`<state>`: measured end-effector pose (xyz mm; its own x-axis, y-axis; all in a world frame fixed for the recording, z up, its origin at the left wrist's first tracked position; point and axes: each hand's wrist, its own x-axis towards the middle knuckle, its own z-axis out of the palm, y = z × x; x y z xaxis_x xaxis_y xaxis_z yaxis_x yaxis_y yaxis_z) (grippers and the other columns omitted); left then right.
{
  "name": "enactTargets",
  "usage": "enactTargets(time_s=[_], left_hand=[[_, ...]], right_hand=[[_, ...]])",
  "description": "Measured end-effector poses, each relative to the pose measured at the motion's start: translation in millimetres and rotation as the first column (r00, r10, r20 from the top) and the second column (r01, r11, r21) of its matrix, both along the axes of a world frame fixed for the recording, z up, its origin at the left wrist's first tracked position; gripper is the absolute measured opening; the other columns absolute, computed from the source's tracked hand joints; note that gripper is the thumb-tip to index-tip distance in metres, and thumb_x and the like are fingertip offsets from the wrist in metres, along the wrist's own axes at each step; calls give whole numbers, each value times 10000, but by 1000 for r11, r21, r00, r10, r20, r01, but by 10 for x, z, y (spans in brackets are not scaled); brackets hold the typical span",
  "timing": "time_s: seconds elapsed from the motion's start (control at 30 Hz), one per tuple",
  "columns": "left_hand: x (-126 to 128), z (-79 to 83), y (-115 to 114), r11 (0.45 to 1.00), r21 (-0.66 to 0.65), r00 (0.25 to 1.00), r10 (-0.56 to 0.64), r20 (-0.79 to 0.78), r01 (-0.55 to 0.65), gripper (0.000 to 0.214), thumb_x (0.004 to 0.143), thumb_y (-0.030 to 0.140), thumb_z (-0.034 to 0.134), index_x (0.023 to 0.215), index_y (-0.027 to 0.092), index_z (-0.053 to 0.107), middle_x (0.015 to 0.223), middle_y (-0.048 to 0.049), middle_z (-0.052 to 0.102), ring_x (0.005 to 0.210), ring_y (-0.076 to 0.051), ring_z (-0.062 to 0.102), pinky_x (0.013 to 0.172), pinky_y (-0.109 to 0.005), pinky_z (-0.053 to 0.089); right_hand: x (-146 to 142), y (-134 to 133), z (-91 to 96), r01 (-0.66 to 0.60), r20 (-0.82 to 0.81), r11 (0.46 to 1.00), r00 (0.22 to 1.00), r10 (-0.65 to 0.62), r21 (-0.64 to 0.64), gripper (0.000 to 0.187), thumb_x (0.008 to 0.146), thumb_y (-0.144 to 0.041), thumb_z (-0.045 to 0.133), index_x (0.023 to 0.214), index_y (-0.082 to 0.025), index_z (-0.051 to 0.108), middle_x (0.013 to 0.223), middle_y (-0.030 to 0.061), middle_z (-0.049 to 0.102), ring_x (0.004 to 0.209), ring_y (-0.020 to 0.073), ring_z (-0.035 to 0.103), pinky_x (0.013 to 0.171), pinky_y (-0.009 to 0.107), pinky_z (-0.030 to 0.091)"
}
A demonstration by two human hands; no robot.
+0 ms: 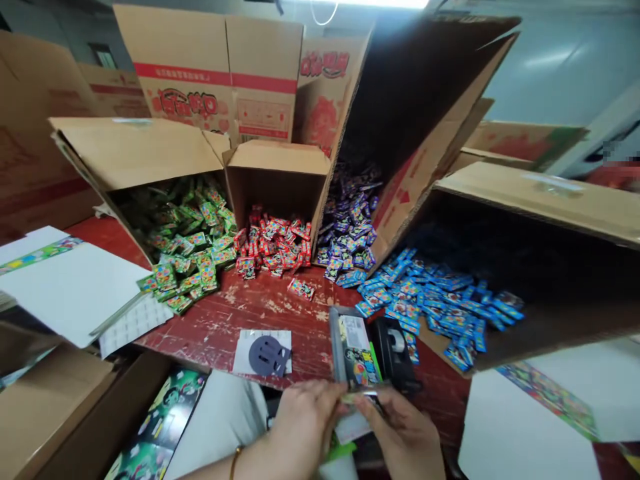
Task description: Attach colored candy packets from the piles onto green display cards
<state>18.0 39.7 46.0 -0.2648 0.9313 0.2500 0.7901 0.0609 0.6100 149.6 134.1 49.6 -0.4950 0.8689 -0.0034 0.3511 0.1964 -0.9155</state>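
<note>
My left hand (306, 415) is closed, its fingertips pinched together just in front of a grey tray (336, 333). Opposite it, my right hand (403, 427) is closed too, its thumb and fingers meeting the left fingertips. Between them is a small, thin, shiny piece (357, 397), blurred and mostly covered by fingers. Beneath the hands shows a white and green flat piece (350, 433), partly hidden. A printed packet (361, 357) lies in the tray. Right beside the tray stands a black tape dispenser (395, 343).
Open cartons spill green packets (193, 247), red packets (275, 243), purple packets (350, 233) and blue packets (430, 293). One red packet (301, 289) lies alone. A dark round card (269, 355) rests on white paper. White printed sheets (75, 287) are at left; a carton (85, 427) holds printed boxes.
</note>
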Motion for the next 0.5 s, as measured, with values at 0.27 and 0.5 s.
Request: enactTargets(time_s=[0.27, 0.5], left_hand=[[-325, 596, -200, 972, -125, 967, -214, -137, 197, 179, 846, 167, 527, 726, 167, 660, 628, -32, 721, 500, -185, 655, 452, -244, 429], [-774, 267, -657, 951, -256, 982, -186, -17, 175, 294, 886, 307, 477, 684, 199, 662, 626, -44, 704, 548, -176, 653, 485, -216, 437]], right_hand=[[-119, 259, 454, -546, 297, 711, 838, 458, 443, 109, 770, -252, 650, 675, -305, 642, 685, -30, 681, 771, 199, 633, 964, 438, 290], [-453, 196, 739, -555, 162, 781, 831, 531, 286, 227, 771, -249, 598, 554, -296, 644, 586, -30, 652, 638, 178, 593, 902, 429, 341]])
